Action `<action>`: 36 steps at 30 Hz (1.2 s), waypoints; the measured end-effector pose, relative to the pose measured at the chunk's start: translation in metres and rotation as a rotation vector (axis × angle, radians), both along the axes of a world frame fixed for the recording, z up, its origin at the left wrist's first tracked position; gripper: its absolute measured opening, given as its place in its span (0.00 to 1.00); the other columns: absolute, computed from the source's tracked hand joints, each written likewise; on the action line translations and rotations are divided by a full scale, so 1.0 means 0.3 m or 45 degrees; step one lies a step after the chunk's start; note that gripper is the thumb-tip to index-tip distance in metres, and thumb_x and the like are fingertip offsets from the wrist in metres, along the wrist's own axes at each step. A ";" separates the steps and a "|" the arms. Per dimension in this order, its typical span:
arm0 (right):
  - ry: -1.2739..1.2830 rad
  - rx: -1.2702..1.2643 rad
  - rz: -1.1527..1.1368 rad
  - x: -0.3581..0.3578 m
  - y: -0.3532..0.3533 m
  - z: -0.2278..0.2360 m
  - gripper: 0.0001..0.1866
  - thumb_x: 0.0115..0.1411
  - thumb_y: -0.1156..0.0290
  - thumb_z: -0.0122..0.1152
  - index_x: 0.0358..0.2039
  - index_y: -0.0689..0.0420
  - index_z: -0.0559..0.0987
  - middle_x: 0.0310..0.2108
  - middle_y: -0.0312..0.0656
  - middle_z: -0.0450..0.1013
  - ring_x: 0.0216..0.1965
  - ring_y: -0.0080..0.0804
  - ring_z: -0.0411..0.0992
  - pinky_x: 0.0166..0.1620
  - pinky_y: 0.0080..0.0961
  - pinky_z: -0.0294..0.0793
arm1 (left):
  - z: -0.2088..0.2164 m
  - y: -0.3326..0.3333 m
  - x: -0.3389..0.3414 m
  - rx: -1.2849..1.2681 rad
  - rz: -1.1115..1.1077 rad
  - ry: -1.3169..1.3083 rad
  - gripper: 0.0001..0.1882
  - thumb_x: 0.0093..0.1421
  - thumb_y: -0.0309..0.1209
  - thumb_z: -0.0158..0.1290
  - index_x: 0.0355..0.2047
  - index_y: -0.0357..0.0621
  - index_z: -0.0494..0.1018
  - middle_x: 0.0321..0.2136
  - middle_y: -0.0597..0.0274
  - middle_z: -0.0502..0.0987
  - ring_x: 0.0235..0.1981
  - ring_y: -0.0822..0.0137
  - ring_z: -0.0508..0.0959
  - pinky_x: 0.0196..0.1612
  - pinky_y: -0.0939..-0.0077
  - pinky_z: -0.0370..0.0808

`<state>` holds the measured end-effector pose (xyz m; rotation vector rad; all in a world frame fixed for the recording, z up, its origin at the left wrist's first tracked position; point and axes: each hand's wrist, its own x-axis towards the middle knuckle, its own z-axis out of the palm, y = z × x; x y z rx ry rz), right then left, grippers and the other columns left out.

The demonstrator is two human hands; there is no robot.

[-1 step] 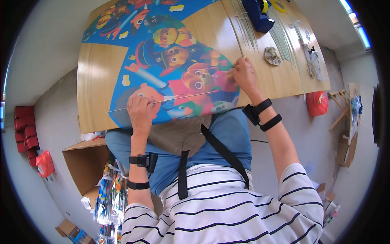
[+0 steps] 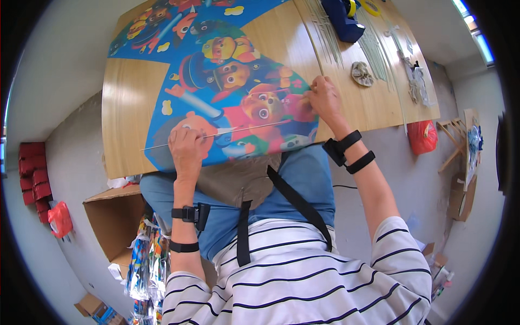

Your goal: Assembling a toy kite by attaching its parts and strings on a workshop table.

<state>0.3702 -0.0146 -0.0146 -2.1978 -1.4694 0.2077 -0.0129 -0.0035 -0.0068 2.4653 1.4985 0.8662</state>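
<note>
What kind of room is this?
Probably a small kite-making workshop: a cartoon-printed kite sheet lies on a wooden table, thin sticks are spread beside it, and packed kites stand by a box.

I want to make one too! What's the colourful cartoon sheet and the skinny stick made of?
The cartoon sheet looks like thin, slightly glossy printed plastic or fabric; it lies flat and limp. The skinny stick under the left hand and right hand looks like pale, smooth bamboo or fibre rod; hard to tell.

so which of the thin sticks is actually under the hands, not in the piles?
The single thin stick lying across the cartoon-printed kite sheet, under the left hand and running toward the right hand. The other sticks lie bundled on the wooden table farther back, untouched.
</note>
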 end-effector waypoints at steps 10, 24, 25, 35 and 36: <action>0.115 -0.024 -0.022 0.013 0.003 -0.002 0.12 0.47 0.71 0.68 0.31 0.57 0.75 0.31 0.42 0.72 0.34 0.42 0.73 0.37 0.36 0.72 | -0.007 0.032 0.012 -0.104 0.020 0.051 0.06 0.50 0.26 0.59 0.29 0.45 0.74 0.33 0.60 0.71 0.42 0.54 0.70 0.51 0.58 0.64; 0.228 0.121 0.039 -0.055 -0.026 0.009 0.12 0.48 0.70 0.65 0.33 0.57 0.76 0.34 0.46 0.73 0.35 0.45 0.74 0.38 0.37 0.73 | -0.003 0.051 0.028 0.011 -0.027 0.013 0.06 0.50 0.26 0.59 0.28 0.41 0.73 0.34 0.57 0.75 0.41 0.53 0.72 0.49 0.60 0.65; 0.205 0.105 0.042 -0.062 -0.031 0.017 0.12 0.48 0.70 0.65 0.33 0.58 0.76 0.34 0.46 0.73 0.35 0.45 0.74 0.38 0.37 0.73 | -0.006 0.055 0.012 0.014 -0.016 0.027 0.06 0.50 0.26 0.59 0.28 0.41 0.73 0.34 0.57 0.75 0.41 0.53 0.72 0.49 0.60 0.65; -0.179 -0.061 0.028 -0.013 0.035 -0.008 0.17 0.48 0.66 0.69 0.38 0.58 0.77 0.33 0.46 0.74 0.36 0.46 0.75 0.38 0.38 0.73 | 0.000 0.134 -0.065 -0.491 0.379 0.350 0.34 0.59 0.38 0.56 0.64 0.45 0.60 0.68 0.56 0.55 0.70 0.49 0.51 0.62 0.24 0.43; -0.178 -0.059 0.031 -0.010 0.035 -0.013 0.17 0.48 0.66 0.69 0.38 0.58 0.77 0.33 0.46 0.74 0.36 0.46 0.75 0.38 0.38 0.73 | 0.002 0.139 -0.066 -0.534 0.362 0.343 0.35 0.60 0.39 0.56 0.65 0.46 0.59 0.69 0.57 0.52 0.70 0.49 0.49 0.62 0.22 0.42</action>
